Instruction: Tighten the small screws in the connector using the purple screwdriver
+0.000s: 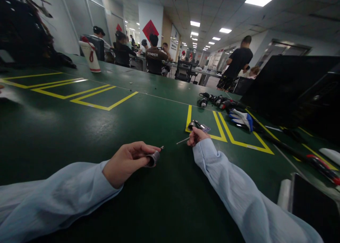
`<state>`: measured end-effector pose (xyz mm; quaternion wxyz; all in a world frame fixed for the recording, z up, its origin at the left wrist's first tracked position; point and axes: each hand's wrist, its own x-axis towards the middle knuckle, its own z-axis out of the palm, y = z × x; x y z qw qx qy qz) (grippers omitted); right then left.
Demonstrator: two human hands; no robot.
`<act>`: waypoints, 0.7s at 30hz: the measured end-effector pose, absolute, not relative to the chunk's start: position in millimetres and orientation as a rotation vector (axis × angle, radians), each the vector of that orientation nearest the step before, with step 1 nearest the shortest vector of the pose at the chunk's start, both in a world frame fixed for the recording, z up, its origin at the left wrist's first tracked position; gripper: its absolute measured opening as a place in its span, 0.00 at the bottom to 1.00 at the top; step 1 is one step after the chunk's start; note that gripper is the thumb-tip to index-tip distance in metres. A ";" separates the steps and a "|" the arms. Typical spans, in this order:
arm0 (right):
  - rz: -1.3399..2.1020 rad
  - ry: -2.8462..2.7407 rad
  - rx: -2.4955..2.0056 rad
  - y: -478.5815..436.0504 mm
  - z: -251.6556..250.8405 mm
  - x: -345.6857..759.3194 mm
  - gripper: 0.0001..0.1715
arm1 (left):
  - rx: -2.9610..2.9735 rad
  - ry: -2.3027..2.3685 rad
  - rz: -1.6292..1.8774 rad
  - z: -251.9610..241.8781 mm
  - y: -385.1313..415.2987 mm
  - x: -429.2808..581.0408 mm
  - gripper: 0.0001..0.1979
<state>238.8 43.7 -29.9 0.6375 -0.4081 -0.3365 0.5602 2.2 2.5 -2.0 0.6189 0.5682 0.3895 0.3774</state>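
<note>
My left hand [126, 162] rests on the green table [79, 129], fingers curled around a small metal cylinder [153, 158] with a tiny screw-like tip [162, 148] sticking out past it. My right hand [196, 136] lies farther ahead, pinching a thin metal rod [182, 141] that points left. Just beyond that hand a small metal part on a clear bag [198, 126] lies inside a yellow-taped box. Both arms wear light blue sleeves.
Black and silver parts [212, 100] and a blue-white glove [241, 118] lie at the right. A black monitor [289, 87] stands far right; a red-handled tool [322, 168] and a phone [310, 204] sit near it. A white cup [90, 56] stands far left. People sit and stand at tables behind.
</note>
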 end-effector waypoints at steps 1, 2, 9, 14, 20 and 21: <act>1.278 -0.762 -0.944 43.8 -29.7 238.8 0.17 | 1.314 0.893 0.865 -2.1 2.2 2.6 0.06; 1.277 -0.758 -0.953 43.8 -29.5 238.8 0.17 | 1.315 0.889 0.859 -2.1 1.8 2.8 0.07; 1.287 -0.766 -0.946 46.7 -31.8 240.1 0.17 | 1.316 0.880 0.843 -0.2 -2.5 3.8 0.08; 1.289 -0.759 -0.948 47.7 -32.4 240.0 0.17 | 1.286 0.892 0.872 -0.1 -5.1 5.5 0.07; 1.253 -0.762 -0.988 49.4 -29.7 238.4 0.17 | 1.239 0.921 0.911 1.4 -7.4 8.0 0.06; 1.252 -0.762 -0.990 50.9 -29.3 238.3 0.17 | 1.247 0.914 0.916 1.3 -7.5 8.1 0.06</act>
